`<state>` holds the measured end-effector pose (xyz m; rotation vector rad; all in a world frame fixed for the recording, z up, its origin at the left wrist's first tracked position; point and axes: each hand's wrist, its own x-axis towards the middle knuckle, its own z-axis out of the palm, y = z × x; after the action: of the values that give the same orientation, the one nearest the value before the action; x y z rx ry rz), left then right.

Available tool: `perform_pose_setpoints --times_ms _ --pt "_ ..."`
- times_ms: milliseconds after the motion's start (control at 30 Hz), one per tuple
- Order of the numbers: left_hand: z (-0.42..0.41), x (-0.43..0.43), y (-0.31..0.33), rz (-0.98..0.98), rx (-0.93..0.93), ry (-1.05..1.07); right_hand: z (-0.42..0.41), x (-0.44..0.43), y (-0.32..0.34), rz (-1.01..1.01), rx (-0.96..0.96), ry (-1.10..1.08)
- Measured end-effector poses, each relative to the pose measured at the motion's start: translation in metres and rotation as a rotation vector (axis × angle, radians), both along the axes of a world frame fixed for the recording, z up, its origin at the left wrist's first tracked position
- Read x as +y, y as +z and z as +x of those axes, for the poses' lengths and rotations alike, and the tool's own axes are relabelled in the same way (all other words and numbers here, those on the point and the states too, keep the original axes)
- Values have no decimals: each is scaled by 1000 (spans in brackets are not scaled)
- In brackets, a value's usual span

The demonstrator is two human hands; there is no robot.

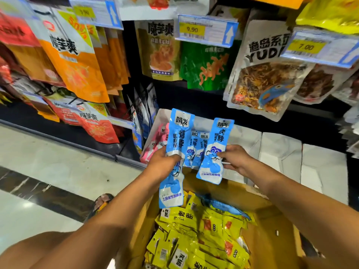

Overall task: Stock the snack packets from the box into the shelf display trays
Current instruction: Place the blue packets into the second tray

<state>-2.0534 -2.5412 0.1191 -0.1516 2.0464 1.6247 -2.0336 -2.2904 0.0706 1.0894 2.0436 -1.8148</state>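
The left hand [163, 162] grasps one blue packet [179, 133] and the right hand [237, 160] pinches a second blue packet [217, 144], both upright over the far edge of the box [272, 239] of yellow packets [194, 239]. Just behind them, more blue packets [196, 150] stand in the white tray [202, 123], with pink packets [159, 140] at its left edge.
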Motion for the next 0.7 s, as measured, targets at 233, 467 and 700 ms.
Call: perform_pose_setpoints --times_ms 233,467,700 --pt "-11 -22 2 23 -4 36 -75 -24 -51 82 -55 -39" --pt "-19 -25 -4 31 31 35 -128 -35 -135 286 -171 -26" --pt "-20 -27 -16 55 -21 73 -131 -52 -143 418 -203 120"
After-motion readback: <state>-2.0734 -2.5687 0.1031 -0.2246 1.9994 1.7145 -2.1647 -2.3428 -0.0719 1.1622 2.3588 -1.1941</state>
